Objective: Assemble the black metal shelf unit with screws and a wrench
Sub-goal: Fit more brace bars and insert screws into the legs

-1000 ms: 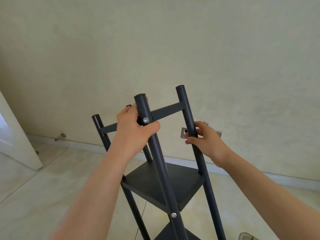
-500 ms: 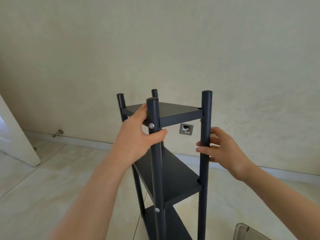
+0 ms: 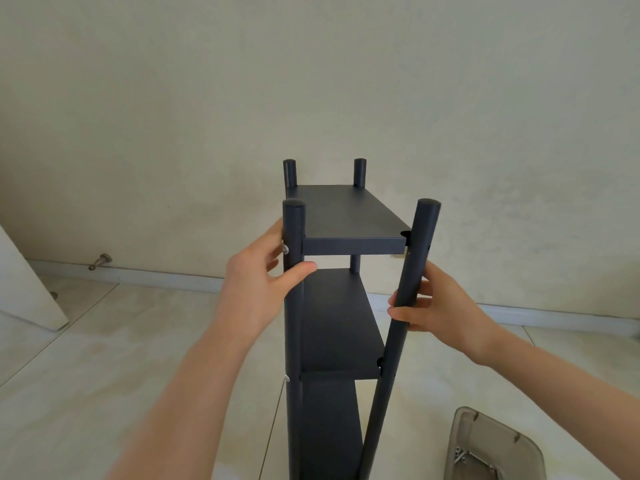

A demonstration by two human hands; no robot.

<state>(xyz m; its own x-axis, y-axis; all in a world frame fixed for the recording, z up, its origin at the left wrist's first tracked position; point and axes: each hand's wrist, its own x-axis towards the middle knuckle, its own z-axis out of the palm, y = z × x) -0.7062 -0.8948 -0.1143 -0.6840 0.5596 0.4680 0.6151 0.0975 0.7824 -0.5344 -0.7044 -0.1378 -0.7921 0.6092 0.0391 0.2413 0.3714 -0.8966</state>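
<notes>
This looked like a bare room in a home: a plain cream wall (image 3: 311,81) filled the upper frame, a pale baseboard (image 3: 156,278) ran along its foot, and glossy floor tiles (image 3: 104,358) spread below. At the left edge a white door (image 3: 20,282) stood near a metal doorstop (image 3: 100,261).

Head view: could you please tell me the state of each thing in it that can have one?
Shelf unit: upright on the floor.
Near-left post: vertical, two screws fitted.
Near-right post: tilted, no screws seen.
Left hand: grips the near-left post.
Right hand: holds the near-right post.
Container: open, small metal parts inside.
</notes>
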